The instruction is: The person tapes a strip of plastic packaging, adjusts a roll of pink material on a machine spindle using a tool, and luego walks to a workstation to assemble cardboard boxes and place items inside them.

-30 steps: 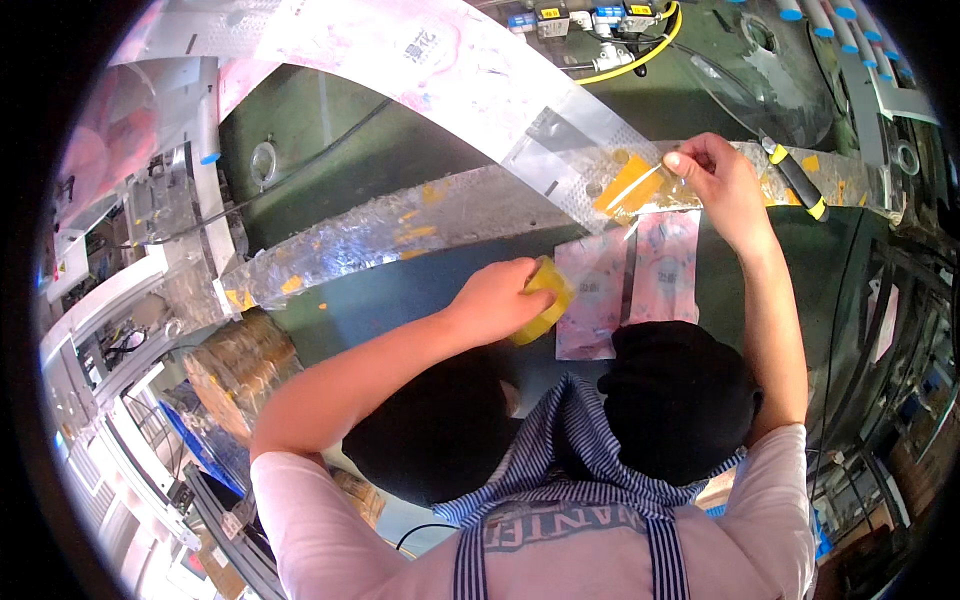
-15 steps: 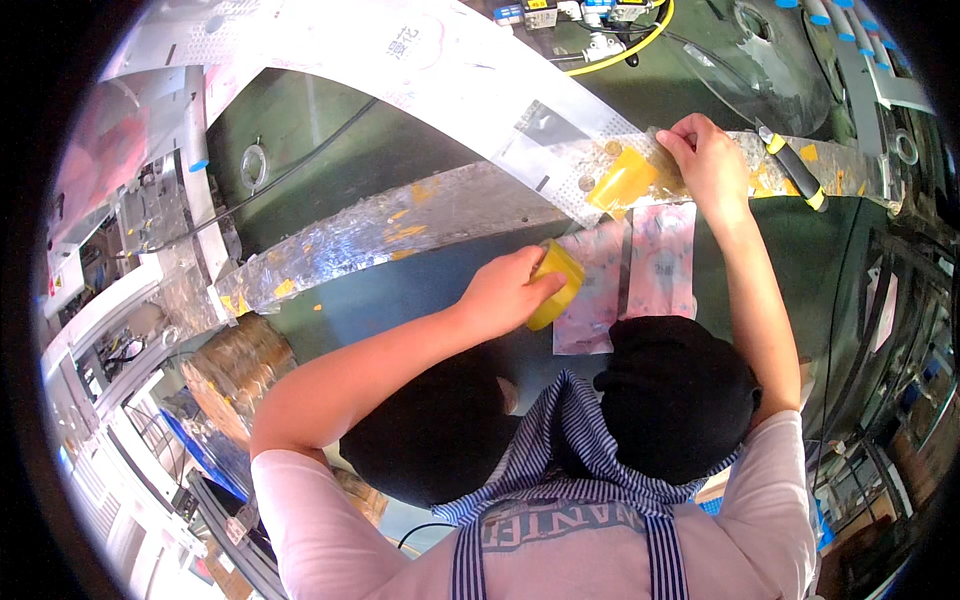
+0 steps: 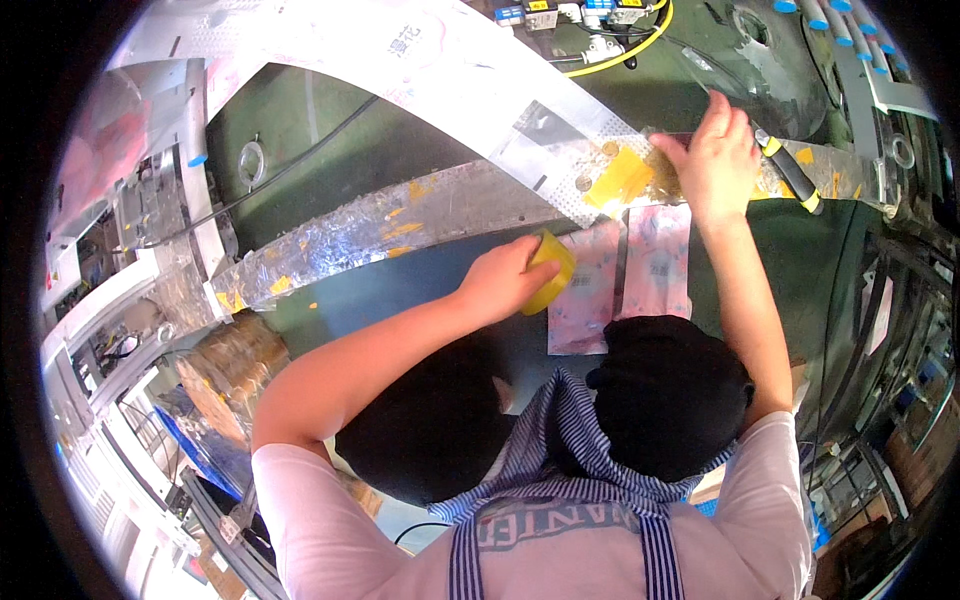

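Observation:
My left hand (image 3: pixel 497 283) is closed round a roll of yellow tape (image 3: pixel 556 270), held just in front of the long bar. Over the bar my right hand (image 3: pixel 718 168) has its fingers apart and holds nothing that I can see; its thumb is close to the clear film edge. Left of that thumb, a yellow tape piece (image 3: pixel 620 178) lies across the end of a printed white film web (image 3: pixel 470 100). Two pink patterned film strips (image 3: pixel 657 265) hang below the bar. Just right of my right hand lies a black and yellow utility knife (image 3: pixel 795 175).
The worn bar (image 3: pixel 340 235) crosses from left to right, with yellow tape scraps on it. Pneumatic fittings and a yellow hose (image 3: pixel 655 35) are at the back. A wound roll (image 3: pixel 228 370) stands at lower left, machine frames on both sides.
My right hand's fingers, bent at the film edge before, have spread and lifted slightly. My left hand and the tape roll have shifted a little up and left.

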Tool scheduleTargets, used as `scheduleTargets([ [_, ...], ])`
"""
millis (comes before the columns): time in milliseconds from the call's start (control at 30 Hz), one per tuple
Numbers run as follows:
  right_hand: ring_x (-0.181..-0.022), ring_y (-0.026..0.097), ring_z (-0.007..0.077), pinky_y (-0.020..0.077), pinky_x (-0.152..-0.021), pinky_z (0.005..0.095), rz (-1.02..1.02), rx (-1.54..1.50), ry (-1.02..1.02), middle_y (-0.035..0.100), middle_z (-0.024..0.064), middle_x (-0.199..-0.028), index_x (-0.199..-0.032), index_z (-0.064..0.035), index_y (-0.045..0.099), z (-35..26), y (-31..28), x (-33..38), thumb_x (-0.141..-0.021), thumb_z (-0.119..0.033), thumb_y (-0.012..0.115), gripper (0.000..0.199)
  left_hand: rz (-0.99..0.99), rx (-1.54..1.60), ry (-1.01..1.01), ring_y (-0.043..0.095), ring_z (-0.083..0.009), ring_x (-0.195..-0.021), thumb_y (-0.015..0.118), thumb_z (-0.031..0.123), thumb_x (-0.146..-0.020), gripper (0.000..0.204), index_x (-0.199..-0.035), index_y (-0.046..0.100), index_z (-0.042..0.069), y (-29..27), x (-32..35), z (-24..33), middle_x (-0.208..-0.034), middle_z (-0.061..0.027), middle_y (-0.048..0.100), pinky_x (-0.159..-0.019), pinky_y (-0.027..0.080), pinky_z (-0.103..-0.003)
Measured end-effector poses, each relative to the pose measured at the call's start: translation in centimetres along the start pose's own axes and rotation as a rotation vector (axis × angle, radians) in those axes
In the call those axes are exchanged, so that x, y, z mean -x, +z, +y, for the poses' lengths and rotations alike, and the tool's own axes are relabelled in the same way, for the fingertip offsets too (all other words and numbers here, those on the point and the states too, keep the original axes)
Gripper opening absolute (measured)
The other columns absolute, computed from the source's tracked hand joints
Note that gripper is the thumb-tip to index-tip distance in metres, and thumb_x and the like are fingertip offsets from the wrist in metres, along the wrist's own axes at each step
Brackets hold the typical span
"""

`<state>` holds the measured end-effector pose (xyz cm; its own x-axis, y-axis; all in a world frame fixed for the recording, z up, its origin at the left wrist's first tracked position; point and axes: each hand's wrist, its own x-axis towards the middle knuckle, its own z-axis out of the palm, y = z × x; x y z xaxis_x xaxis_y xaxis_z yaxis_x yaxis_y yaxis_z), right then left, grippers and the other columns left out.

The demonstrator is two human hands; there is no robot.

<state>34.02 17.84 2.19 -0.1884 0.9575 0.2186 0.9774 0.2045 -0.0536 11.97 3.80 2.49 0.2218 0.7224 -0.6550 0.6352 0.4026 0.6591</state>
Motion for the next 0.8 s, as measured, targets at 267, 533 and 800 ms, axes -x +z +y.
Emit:
scheduleTargets([
  [267,-0.100,0.049,0.0311,0.0386,-0.084,0.0444,0.031,-0.093,0.088,0.051,0.0116,-0.104,-0.107,-0.0076,0.051,0.4,1.0,-0.3,-0.066,-0.039,0.075,0.057,0.021,-0.004,0.022,0.057,-0.0411,-0.085,0.053,0.038,-0.083,0.041,-0.097,0.053,0.000,0.6,-0.1,-0.8,-0.088,-0.0245,0.060,-0.073,0.045,-0.046],
  [533,-0.098,0.047,0.0297,0.0371,-0.081,0.0443,-0.016,-0.215,-0.068,0.049,0.0097,-0.102,-0.105,-0.0070,0.050,-1.6,0.2,2.2,-0.063,-0.040,0.075,0.059,0.027,0.003,0.054,0.057,-0.0412,-0.085,0.052,0.038,-0.084,0.039,-0.095,0.052,0.000,0.5,0.0,-0.8,-0.087,-0.0243,0.060,-0.072,0.044,-0.047],
  [800,-0.104,0.048,0.0307,0.0403,-0.080,0.0465,0.104,-0.182,-0.112,0.051,0.0090,-0.115,-0.117,-0.0143,0.050,6.3,-1.1,1.4,-0.071,-0.043,0.069,0.057,0.048,0.075,0.099,0.057,-0.0398,-0.081,0.055,0.035,-0.083,0.036,-0.093,0.051,0.000,0.9,-0.1,-1.7,-0.081,-0.0218,0.059,-0.069,0.044,-0.045],
])
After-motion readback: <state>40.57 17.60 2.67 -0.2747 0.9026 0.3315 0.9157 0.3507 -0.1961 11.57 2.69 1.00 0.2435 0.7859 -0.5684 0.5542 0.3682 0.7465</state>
